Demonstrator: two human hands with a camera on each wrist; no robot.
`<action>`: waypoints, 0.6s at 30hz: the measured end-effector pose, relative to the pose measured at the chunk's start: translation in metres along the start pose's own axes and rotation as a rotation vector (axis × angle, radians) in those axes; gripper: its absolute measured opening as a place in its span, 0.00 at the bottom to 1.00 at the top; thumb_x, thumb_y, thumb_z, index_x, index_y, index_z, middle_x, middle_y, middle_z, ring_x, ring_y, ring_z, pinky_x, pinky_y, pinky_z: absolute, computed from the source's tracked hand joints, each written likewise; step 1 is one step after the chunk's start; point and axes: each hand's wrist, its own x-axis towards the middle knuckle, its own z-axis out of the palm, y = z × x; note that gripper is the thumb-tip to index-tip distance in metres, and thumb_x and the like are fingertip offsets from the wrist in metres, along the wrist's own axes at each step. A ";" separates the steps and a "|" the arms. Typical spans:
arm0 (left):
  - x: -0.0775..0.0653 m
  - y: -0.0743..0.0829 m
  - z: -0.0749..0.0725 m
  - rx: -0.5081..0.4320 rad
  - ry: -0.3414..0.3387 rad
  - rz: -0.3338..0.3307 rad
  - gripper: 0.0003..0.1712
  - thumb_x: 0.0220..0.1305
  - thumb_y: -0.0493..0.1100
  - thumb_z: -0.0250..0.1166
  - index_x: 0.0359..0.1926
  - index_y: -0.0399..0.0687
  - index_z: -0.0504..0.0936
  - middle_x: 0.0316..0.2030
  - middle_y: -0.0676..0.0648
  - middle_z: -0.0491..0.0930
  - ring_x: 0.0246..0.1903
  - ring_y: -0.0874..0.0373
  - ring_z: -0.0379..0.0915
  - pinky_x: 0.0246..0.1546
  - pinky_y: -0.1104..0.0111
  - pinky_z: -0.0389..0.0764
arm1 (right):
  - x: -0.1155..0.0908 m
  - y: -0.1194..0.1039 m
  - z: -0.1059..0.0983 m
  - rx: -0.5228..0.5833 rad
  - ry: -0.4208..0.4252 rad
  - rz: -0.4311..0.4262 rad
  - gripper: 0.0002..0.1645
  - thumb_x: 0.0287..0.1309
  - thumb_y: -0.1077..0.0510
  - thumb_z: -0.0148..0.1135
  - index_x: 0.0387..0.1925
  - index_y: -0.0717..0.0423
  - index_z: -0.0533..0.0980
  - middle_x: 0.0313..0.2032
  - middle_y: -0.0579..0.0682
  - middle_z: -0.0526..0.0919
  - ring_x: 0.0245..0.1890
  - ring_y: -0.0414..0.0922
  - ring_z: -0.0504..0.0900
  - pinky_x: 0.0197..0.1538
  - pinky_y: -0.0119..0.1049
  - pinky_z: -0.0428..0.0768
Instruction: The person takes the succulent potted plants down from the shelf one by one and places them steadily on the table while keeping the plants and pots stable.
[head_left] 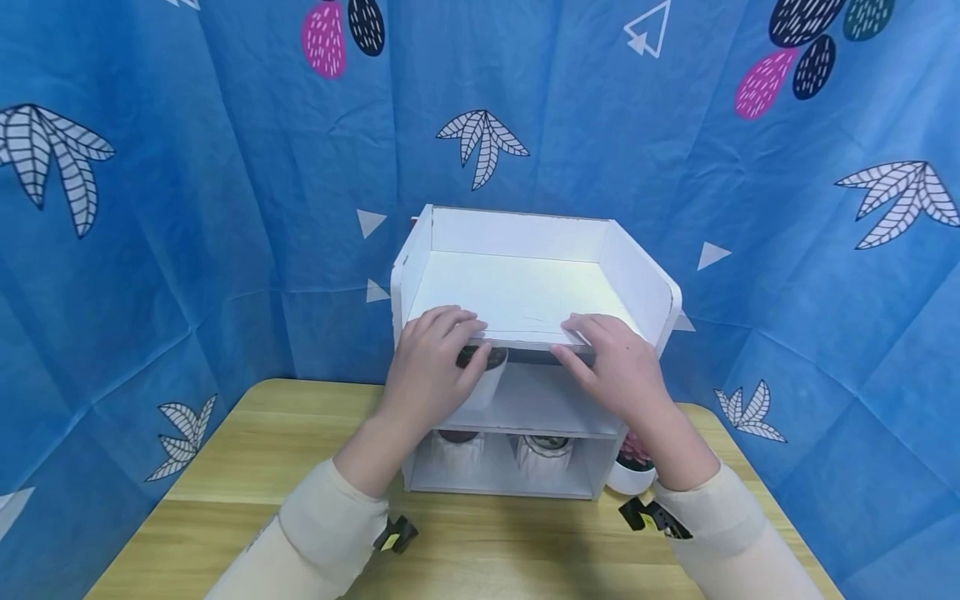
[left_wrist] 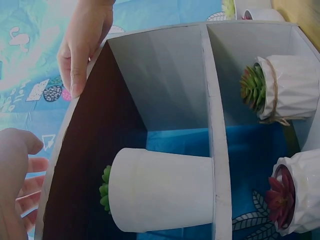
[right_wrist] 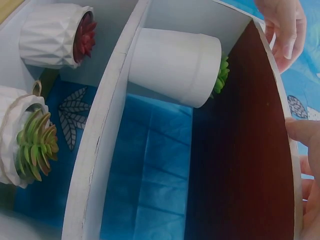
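Note:
A white wooden shelf point(head_left: 517, 287) with a raised tray-like top stands in front of me. My left hand point(head_left: 435, 362) lies at the left part of its front top edge, fingers over the board; in the left wrist view the thumb is off the edge. Toward the right end, my right hand point(head_left: 618, 362) pinches that edge, thumb at the front and fingers on top. A smooth white pot point(left_wrist: 162, 190) with a green succulent sits in the middle compartment. Below are two faceted white pots: one with a red succulent point(right_wrist: 86, 36), one twine-tied with a green succulent point(right_wrist: 37, 142).
A white pot with a pink plant point(head_left: 633, 477) stands on the wooden table point(head_left: 300, 450) by the shelf's right side. Blue patterned cloth point(head_left: 315, 183) hangs behind and along both sides. The shelf's open back shows that cloth.

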 end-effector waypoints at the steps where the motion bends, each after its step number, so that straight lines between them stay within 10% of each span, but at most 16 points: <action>1: -0.001 0.001 -0.001 0.003 0.000 0.002 0.16 0.66 0.49 0.66 0.51 0.48 0.85 0.53 0.47 0.83 0.59 0.49 0.72 0.60 0.53 0.73 | 0.000 0.000 0.000 0.000 0.000 0.000 0.30 0.63 0.40 0.65 0.58 0.52 0.79 0.59 0.56 0.81 0.62 0.56 0.76 0.57 0.59 0.77; 18: -0.019 0.007 -0.010 -0.040 0.003 0.034 0.16 0.66 0.48 0.67 0.52 0.48 0.85 0.54 0.47 0.82 0.59 0.50 0.73 0.60 0.55 0.73 | 0.000 0.001 0.002 -0.001 0.016 -0.009 0.29 0.62 0.40 0.66 0.58 0.53 0.79 0.58 0.56 0.81 0.61 0.56 0.77 0.58 0.58 0.76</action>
